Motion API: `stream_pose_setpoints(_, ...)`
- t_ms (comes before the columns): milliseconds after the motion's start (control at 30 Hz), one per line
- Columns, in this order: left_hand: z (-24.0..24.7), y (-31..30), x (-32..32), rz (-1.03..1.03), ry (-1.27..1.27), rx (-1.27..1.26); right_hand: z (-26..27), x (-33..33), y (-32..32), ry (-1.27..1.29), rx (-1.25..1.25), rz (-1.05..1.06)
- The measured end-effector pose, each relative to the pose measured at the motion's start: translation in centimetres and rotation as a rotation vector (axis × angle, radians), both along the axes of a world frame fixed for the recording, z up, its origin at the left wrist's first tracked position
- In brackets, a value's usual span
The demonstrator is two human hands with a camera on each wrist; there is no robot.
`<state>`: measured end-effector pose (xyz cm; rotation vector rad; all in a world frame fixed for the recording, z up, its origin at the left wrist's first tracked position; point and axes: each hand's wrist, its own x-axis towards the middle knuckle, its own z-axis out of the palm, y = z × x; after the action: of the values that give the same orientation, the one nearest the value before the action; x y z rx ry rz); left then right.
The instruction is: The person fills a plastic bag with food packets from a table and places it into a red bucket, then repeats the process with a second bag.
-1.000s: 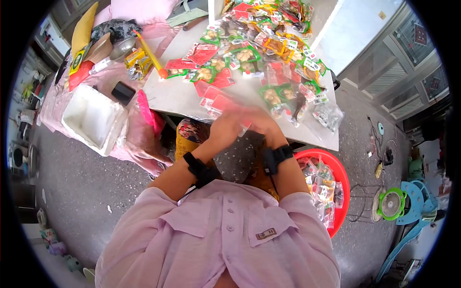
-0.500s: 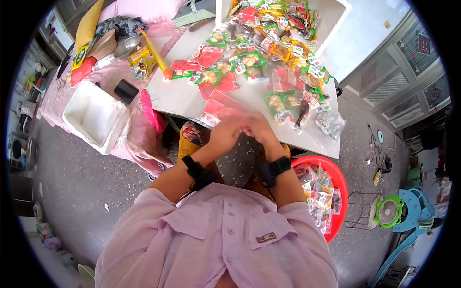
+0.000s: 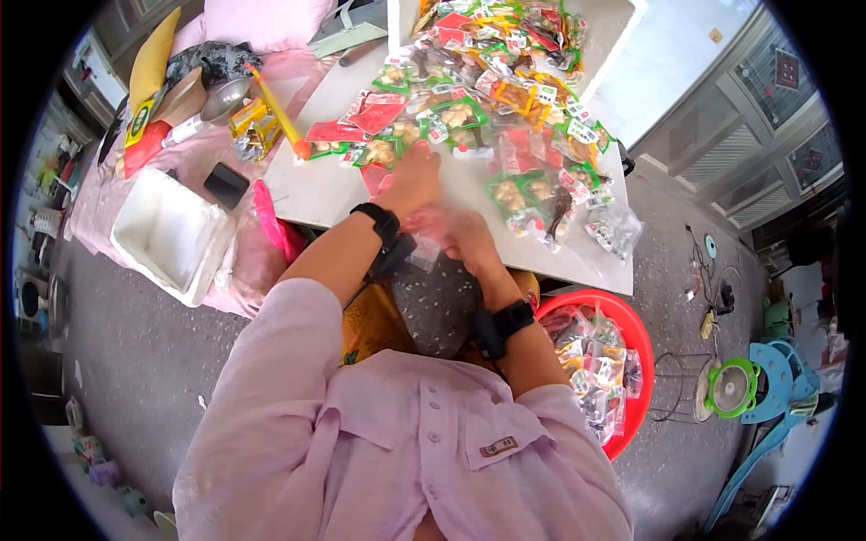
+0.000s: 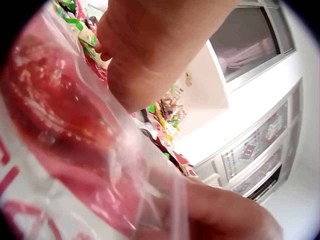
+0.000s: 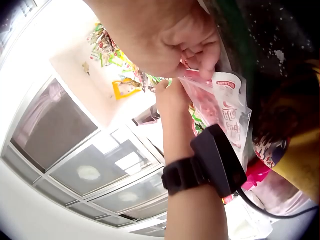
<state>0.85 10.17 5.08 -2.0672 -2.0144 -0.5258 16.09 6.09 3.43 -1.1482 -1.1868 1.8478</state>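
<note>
My right hand (image 3: 471, 242) grips a clear-edged red packet (image 5: 222, 105) by its edge, just off the table's front edge; its fingers are curled in the right wrist view. This packet's red contents (image 4: 60, 110) fill the near side of the left wrist view, with a right-hand finger at its edge. My left hand (image 3: 413, 185) stretches over the table, partly covering a red packet (image 3: 375, 178). Its fingertips are close to a green-edged packet (image 3: 381, 151), and I cannot tell if they pinch anything.
Many food packets (image 3: 456, 117) lie across the white table (image 3: 307, 194), spilling from a white foam box (image 3: 618, 36). A red basin (image 3: 645, 361) of packets stands on the floor at right. At left are an empty foam box (image 3: 171, 234) and a phone (image 3: 226, 185) on pink cloth.
Both hands were together at the table's front edge. My left hand has since moved forward over the packets, while the right hand stays near the edge with the red packet.
</note>
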Motion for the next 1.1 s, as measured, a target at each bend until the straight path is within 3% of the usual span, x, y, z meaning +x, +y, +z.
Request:
stream_pose_setpoints(67,-0.8,2.2,-0.5,0.100,0.049,-0.186,0.4,0.0,-0.5,-0.033,0.011,-0.101)
stream_pose_setpoints(133,-0.4,2.7,-0.4,0.067,0.082,-0.211,1.1,0.1,-0.6,-0.072,0.077,-0.078)
stream_pose_setpoints(233,-0.1,2.8,-0.7,0.002,0.143,-0.204,-2.0,-0.9,1.2,0.036,0.267,0.093)
stream_pose_setpoints(300,-0.2,3.0,-0.9,-0.012,0.155,-0.156,-4.4,-1.5,3.2,-0.071,0.471,0.179)
stream_pose_setpoints(367,0.5,3.1,-1.3,0.010,0.191,-0.046,-5.4,-1.1,4.3,-0.420,0.708,0.188)
stream_pose_setpoints(400,1.0,3.2,-1.5,0.020,0.209,0.009,-4.8,-1.0,4.0,-0.425,0.718,0.096)
stream_pose_setpoints(500,2.5,3.6,-2.4,0.062,0.051,-0.039,-2.3,-0.4,2.9,-0.440,0.651,-0.079)
stream_pose_setpoints(567,3.5,3.9,-2.9,0.102,-0.046,0.012,0.5,-0.1,1.9,-0.452,0.482,-0.058)
stream_pose_setpoints(667,5.6,3.5,-2.8,0.115,-0.246,0.110,-0.4,-0.3,1.8,-0.518,0.712,0.012)
stream_pose_setpoints(767,8.0,2.6,-2.7,0.031,-0.415,0.333,-4.1,-0.5,3.1,-0.597,1.062,-0.064)
stream_pose_setpoints(800,8.4,2.3,-2.9,-0.008,-0.461,0.427,-3.4,-0.2,2.9,-0.746,1.134,-0.031)
stream_pose_setpoints(867,8.3,1.3,-3.2,-0.055,-0.892,0.362,-1.0,1.1,2.0,-1.042,1.266,0.035)
stream_pose_setpoints(900,8.3,0.5,-3.3,-0.082,-1.107,0.323,-0.6,1.7,1.7,-0.891,1.198,-0.093)
stream_pose_setpoints(933,8.8,-1.0,-3.0,-0.210,-1.562,0.168,-0.1,2.3,1.5,-0.740,1.125,-0.219)
stream_pose_setpoints(967,8.5,-2.1,-2.8,-0.198,-1.689,0.115,0.3,2.9,1.4,-0.589,1.045,-0.338)
stream_pose_setpoints(1067,7.8,-5.1,-1.5,-0.162,-2.008,-0.044,3.1,4.6,0.9,0.097,0.533,-0.347)
stream_pose_setpoints(1100,8.1,-6.1,-0.9,-0.162,-2.071,-0.087,4.7,4.9,0.6,0.090,0.464,-0.333)
